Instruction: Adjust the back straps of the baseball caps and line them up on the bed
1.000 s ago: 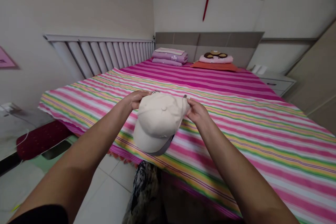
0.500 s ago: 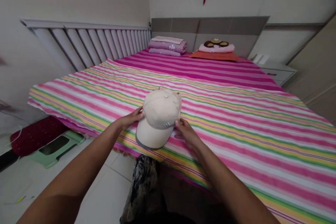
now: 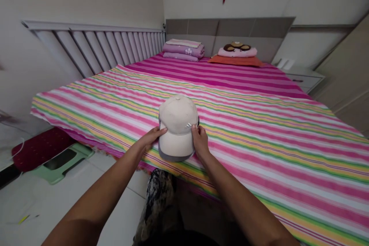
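Observation:
A cream baseball cap (image 3: 178,115) rests upright at the near part of the bed, its brim pointing toward me. Small stripes mark its front at the right, and a grey edge runs along the brim. My left hand (image 3: 154,137) grips the cap's left side where brim meets crown, thumb on top. On the opposite side, my right hand (image 3: 200,138) is closed on the edge by the stripes, with its thumb on the cap and fingers curled at the side. Fingertips under the cap are hidden.
A striped sheet (image 3: 259,134) covers the bed's near part. Folded purple bedding (image 3: 183,52) and a pink pile on an orange cloth (image 3: 235,60) lie by the headboard (image 3: 259,30). A railing (image 3: 115,46) lines the left side. A green stool (image 3: 62,165) stands on the floor at left.
The cap has come down onto the bed and turned so its brim faces straight toward me. Both hands shifted from its back edges to the sides near the brim.

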Action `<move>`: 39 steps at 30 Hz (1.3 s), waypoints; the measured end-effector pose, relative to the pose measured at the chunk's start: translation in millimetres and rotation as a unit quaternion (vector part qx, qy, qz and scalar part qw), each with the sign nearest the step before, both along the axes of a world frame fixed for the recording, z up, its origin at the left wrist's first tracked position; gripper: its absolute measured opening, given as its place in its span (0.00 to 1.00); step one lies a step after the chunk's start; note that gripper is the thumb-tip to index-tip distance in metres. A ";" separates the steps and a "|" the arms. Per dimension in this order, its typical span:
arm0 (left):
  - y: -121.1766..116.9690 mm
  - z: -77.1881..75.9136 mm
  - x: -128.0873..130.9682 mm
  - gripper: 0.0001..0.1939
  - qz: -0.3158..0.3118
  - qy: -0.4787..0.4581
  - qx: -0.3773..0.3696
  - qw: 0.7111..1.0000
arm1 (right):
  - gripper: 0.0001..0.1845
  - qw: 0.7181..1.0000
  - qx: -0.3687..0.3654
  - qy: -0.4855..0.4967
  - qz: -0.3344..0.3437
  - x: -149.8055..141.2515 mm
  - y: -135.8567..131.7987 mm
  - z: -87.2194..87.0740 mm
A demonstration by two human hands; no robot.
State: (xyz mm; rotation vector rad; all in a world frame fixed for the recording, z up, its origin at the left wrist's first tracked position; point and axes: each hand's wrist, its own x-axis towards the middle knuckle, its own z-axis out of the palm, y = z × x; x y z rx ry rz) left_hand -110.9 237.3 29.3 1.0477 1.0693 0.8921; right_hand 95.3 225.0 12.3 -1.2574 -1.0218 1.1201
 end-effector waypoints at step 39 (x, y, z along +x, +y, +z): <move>-36.9 -19.7 28.5 0.25 0.189 0.033 0.085 0.978 | 0.20 0.985 0.104 -0.133 -0.024 -16.4 -56.5 -33.2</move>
